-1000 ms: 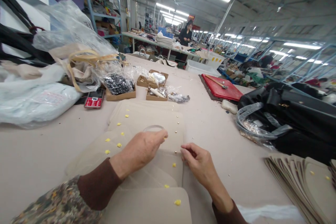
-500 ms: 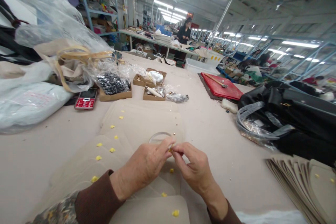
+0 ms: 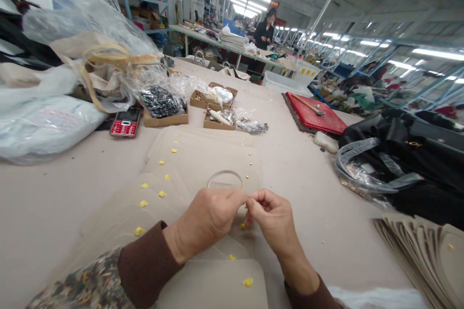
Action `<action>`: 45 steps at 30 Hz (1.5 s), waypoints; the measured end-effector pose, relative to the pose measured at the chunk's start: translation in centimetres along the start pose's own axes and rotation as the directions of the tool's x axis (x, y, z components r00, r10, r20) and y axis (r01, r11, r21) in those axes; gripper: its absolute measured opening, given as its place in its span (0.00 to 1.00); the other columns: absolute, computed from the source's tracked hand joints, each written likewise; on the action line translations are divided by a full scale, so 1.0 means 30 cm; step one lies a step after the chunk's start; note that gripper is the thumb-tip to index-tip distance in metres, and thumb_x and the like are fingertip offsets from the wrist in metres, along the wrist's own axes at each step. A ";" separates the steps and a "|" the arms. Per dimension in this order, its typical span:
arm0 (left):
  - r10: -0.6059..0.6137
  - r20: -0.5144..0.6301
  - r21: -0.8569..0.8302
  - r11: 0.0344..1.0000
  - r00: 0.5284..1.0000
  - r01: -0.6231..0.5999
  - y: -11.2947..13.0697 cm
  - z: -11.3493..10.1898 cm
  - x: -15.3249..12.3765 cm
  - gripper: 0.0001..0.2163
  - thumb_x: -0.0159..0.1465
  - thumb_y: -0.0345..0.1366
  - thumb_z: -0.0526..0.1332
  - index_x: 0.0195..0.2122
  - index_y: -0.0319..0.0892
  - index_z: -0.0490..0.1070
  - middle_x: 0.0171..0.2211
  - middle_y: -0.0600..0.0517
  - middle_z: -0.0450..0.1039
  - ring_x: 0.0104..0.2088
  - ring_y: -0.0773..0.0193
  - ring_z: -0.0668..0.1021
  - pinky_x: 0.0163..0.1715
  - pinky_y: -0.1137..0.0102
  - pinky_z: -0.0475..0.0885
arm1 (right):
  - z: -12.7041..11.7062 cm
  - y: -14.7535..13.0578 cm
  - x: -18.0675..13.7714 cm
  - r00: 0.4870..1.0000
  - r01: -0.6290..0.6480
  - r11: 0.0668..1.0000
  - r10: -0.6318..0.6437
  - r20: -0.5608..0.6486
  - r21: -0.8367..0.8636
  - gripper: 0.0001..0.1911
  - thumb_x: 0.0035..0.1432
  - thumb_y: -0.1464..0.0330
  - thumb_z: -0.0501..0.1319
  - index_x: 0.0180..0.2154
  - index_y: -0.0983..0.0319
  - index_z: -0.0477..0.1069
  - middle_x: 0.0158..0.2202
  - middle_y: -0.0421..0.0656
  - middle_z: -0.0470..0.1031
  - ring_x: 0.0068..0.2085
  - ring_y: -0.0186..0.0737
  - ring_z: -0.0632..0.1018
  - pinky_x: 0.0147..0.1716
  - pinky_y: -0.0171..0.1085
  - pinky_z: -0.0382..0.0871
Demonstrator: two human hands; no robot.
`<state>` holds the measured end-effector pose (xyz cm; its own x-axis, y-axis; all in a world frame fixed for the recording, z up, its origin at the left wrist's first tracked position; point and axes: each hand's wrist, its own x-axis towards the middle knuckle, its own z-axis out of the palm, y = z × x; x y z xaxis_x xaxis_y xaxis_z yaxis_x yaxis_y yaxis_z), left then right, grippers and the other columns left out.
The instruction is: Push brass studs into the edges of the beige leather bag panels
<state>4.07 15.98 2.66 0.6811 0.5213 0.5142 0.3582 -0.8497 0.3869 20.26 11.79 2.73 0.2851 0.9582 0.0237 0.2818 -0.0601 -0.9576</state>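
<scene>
Over a fanned stack of beige flat panels (image 3: 203, 154), my two hands meet at the fingertips. My left hand (image 3: 215, 212) is closed, with a thin pale curved strip (image 3: 224, 172) looping up behind its fingers. Thumb and finger of my right hand (image 3: 273, 219) pinch right against the left fingertips; whatever small thing is between them is hidden. Small yellow pieces (image 3: 162, 194) dot the left side of the panels, and small metal studs (image 3: 248, 165) line the right edge. Another yellow piece (image 3: 248, 282) sits on the nearest panel.
Beyond the panels stand small cardboard boxes (image 3: 219, 125) of hardware and a red phone (image 3: 125, 123). Plastic-wrapped bundles (image 3: 47, 125) fill the left. To the right are a red board (image 3: 315, 113) with a hammer, black bags (image 3: 402, 154) and stacked beige panels (image 3: 416, 246). A person (image 3: 264, 31) stands far back.
The view has shifted, so the surroundings sit further right and mostly higher. My hands remain together at the fingertips, and the right fingers have curled in closer. More of the curved strip shows.
</scene>
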 end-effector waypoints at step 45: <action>-0.228 0.301 0.194 0.965 0.926 0.174 -0.043 0.013 -0.012 0.10 0.65 0.23 0.51 0.38 0.41 0.69 0.34 0.49 0.72 0.36 0.58 0.74 0.34 0.66 0.72 | -0.013 0.106 0.002 0.983 0.176 0.786 -0.107 0.151 -0.593 0.10 0.57 0.68 0.59 0.27 0.61 0.75 0.24 0.40 0.76 0.25 0.35 0.73 0.28 0.31 0.63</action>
<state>3.61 16.84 1.68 0.7414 0.6524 0.1572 0.5887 -0.7447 0.3146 21.54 11.56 -0.20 0.1117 0.9904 0.0821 0.8148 -0.0440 -0.5780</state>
